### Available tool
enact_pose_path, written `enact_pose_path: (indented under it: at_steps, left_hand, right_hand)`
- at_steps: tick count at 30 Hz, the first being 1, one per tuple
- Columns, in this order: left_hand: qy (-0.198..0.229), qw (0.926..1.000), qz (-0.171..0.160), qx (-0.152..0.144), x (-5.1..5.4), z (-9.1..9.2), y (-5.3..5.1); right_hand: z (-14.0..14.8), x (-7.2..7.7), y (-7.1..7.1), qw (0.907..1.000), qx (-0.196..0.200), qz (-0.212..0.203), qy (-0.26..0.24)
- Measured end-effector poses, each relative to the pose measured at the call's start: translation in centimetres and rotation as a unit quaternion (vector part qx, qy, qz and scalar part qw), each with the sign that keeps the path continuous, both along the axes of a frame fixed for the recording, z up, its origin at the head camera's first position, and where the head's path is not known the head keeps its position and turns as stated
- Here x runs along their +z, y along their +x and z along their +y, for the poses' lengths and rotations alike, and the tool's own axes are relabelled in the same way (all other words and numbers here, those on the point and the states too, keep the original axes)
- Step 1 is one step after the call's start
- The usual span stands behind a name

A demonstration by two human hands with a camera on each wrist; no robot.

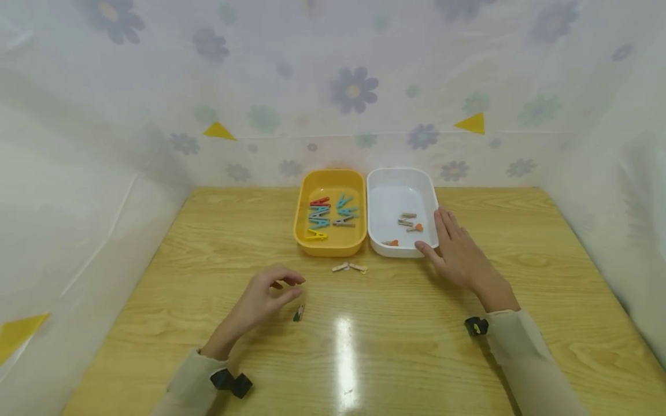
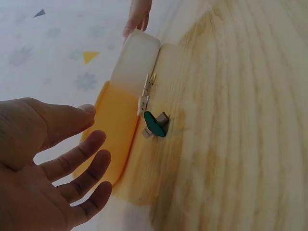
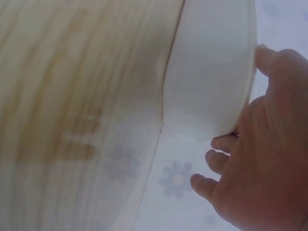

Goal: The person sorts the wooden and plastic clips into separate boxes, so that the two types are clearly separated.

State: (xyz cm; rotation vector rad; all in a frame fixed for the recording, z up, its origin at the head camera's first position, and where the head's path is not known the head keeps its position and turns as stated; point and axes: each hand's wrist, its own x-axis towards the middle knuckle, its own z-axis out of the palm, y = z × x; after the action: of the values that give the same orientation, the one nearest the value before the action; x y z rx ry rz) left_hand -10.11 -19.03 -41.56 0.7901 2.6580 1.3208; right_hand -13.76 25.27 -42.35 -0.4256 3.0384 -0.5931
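Note:
My left hand [image 1: 267, 297] hovers over the table with fingers loosely bent and nothing held. Just beside it on the wood lies a small clothespin with a dark green decoration [image 2: 155, 125]. My right hand [image 1: 463, 257] rests against the near right corner of a white tray [image 1: 378, 202], thumb at the front rim and fairly straight fingers along the side. Inside that tray are several small wooden clothespins [image 1: 409, 215], some with orange decorations. Two more wooden clothespins [image 1: 340, 267] lie in front of the trays.
Left of the white tray, side by side with it, stands a yellow tray [image 1: 333, 251]. It holds several plastic clothespins [image 1: 319, 214] in red, blue, grey and yellow. A flowered sheet [image 1: 291, 104] hangs behind the table [image 1: 406, 346] and along both sides.

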Motion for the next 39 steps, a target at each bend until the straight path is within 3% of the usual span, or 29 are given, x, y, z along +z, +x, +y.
enact_pose_path:
  at_steps: [6,17,22,32,39]
  left_hand:
    - [-0.011,0.9999,-0.009,-0.005,-0.8,-0.8,0.4]
    - [-0.036,0.9955,-0.058,-0.066,-1.3,-1.7,0.7]
    - [-0.048,0.994,-0.053,-0.083,-1.5,-1.7,0.7]
    - [-0.064,0.9931,-0.044,-0.087,-1.7,-1.1,0.5]
    - [-0.047,0.9939,-0.081,-0.058,-1.2,-1.0,0.3]
  right_hand:
    - [0.0,0.0,0.0,1.0,0.002,-0.001,-0.006]
    - [0.1,0.1,0.0,0.9999,0.003,-0.006,-0.014]
    - [0.1,0.1,0.1,0.9999,0.003,-0.004,-0.015]
    - [0.2,0.0,-0.1,0.9998,0.004,-0.005,-0.018]
    - [0.1,0.0,0.0,0.9998,0.005,-0.005,-0.019]
